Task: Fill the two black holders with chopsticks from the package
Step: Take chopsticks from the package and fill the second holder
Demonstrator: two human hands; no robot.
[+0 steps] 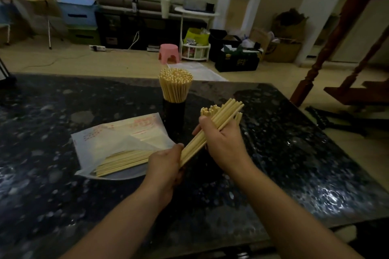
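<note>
Both hands clamp one chopstick bundle [212, 128]: left hand [166, 166] at base, right hand [223, 139] mid-shaft, probably squaring ends. Far holder [174, 111] full; package [117, 145] lies open on tabletop [294, 143].

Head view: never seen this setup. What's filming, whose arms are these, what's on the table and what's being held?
No machine here: a person wears a wide-angle camera on the head, looking forward and down, so the two bare arms are their own. There is only this one picture.

Both hands hold one bundle of chopsticks tilted above the table. The left hand grips its near end; the right hand wraps around its middle.

On the dark speckled table stands a black holder, already packed with upright chopsticks. Left of it lies an opened clear package with more chopsticks inside. A second holder may be hidden behind the right hand; I cannot tell.
</note>
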